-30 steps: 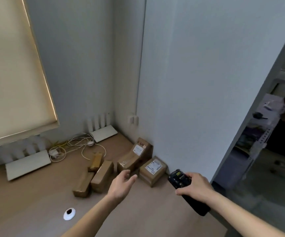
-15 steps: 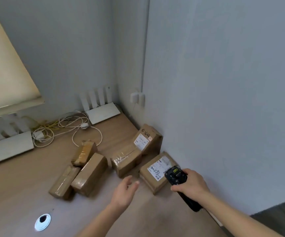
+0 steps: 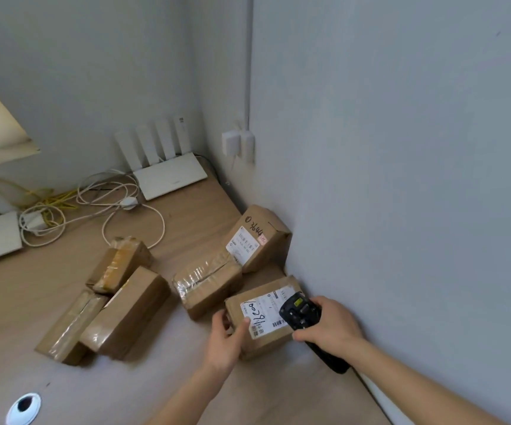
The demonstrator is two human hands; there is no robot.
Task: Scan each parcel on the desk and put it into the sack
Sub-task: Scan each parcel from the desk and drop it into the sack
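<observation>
We grip the nearest parcel (image 3: 266, 317) with our left hand (image 3: 225, 342), thumb on its label and fingers (image 3: 221, 318) curled round its left edge; it sits on the worktop (image 3: 162, 384) against the wall. Our right hand (image 3: 329, 328) clamps the black scanner (image 3: 299, 312) just above the label; five more parcels lie behind and to the left

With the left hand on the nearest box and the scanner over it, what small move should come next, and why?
Probably aim the scanner at the label and scan. The right hand holds it just above the nearest box, the left hand steadies that box, and its label faces up.
</observation>
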